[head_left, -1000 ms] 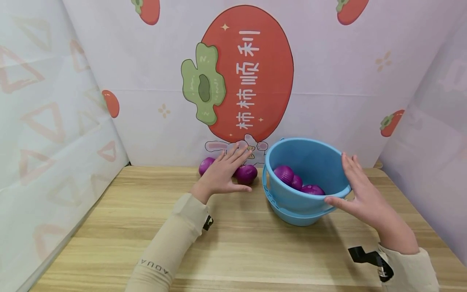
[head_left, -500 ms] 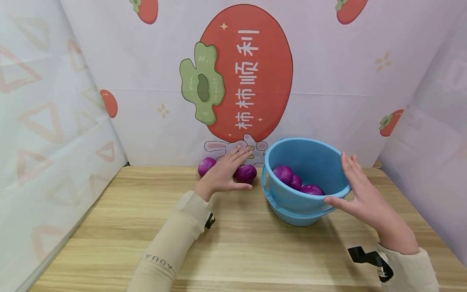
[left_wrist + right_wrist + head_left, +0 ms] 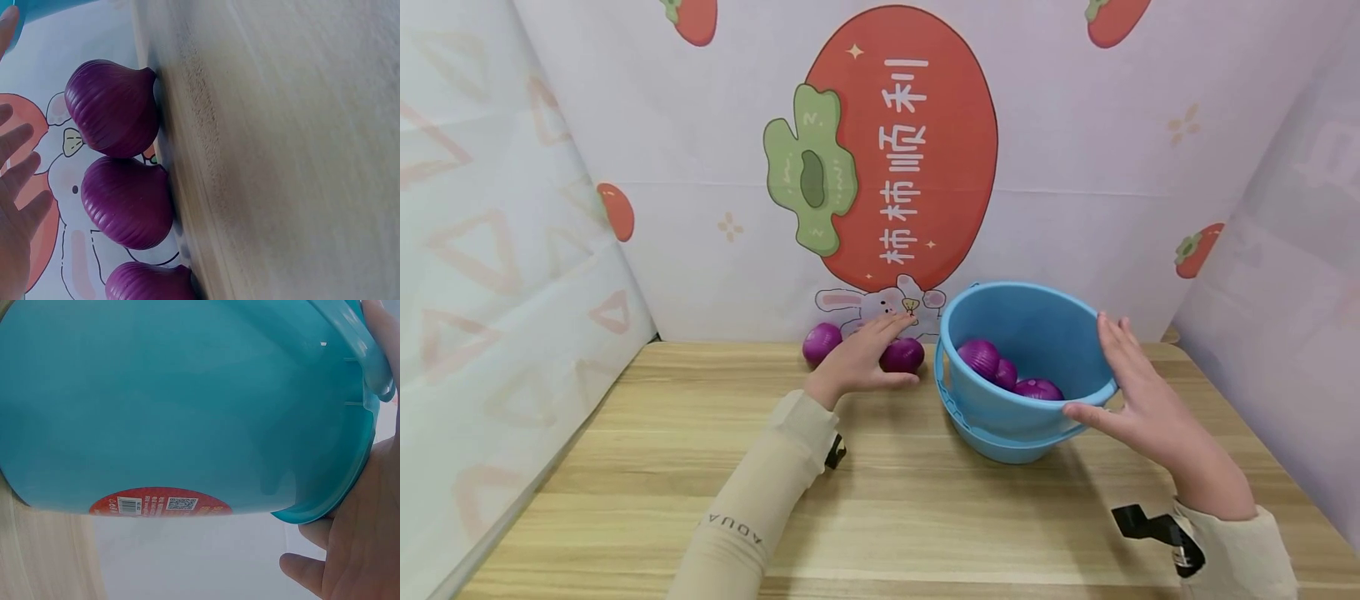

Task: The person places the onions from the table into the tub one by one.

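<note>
My left hand [image 3: 867, 357] hovers in front of and over a row of purple onions at the back wall, its fingers extended and holding nothing. One onion [image 3: 822, 343] shows left of it and another onion [image 3: 902, 355] beyond its thumb. From the left wrist, a middle onion [image 3: 127, 202], hidden by the hand in the head view, lies between an upper onion [image 3: 112, 107] and a lower onion [image 3: 150, 282]. My right hand [image 3: 1150, 408] rests spread against the right rim of a light blue bucket [image 3: 1000, 421], thumb at the front. Inside lie more purple onions [image 3: 979, 357].
The wooden table [image 3: 715, 500] meets a white printed backdrop [image 3: 700, 283] behind the onions. White side sheets [image 3: 490, 333] stand at both sides. The bucket's handle [image 3: 951, 404] hangs down along its left side, and a red label [image 3: 159, 503] marks its wall.
My left hand has sunk slightly, its fingers now flatter and lower over the onions. My right hand stays at the bucket's rim. The head view has shifted a little.
</note>
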Tool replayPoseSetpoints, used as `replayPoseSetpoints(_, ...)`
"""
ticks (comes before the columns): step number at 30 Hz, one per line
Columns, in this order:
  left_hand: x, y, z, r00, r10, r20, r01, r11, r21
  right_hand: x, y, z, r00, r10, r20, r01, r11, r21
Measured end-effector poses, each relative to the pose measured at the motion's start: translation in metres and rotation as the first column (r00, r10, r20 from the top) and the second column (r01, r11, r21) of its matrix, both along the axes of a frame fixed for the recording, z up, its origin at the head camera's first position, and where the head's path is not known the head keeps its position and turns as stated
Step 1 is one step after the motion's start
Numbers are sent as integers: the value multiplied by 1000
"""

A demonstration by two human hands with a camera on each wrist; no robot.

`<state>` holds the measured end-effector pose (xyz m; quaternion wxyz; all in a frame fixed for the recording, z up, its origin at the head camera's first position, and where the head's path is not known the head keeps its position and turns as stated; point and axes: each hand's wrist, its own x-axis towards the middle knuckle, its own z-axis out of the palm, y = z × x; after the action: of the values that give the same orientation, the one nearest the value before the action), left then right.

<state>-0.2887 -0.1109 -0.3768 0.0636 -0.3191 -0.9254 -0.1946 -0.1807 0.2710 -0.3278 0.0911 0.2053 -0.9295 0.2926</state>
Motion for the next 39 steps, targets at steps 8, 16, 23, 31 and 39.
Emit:
replayPoseSetpoints(8,-8,5,-7,999,-16,30,15,1000,19,0,1,-2,1000,6,3,-6,1000,-12)
replayPoseSetpoints(16,-10,8,-10,998,-22,54,21,1000,14,0,2,-2,1000,0,10,0,1000,-8)
replayPoseSetpoints(23,-14,10,-14,999,-10,43,11,1000,-18,-1,1,-1,1000,3,13,-3,1000,-2)
replayPoseSetpoints(31,-16,8,-19,1000,6,-8,-7,998,-66,-2,0,1,1000,5,15,-5,1000,0)
replayPoseSetpoints(39,-18,6,-19,1000,13,-16,-15,991,-135,-3,0,0,1000,-3,18,3,1000,6)
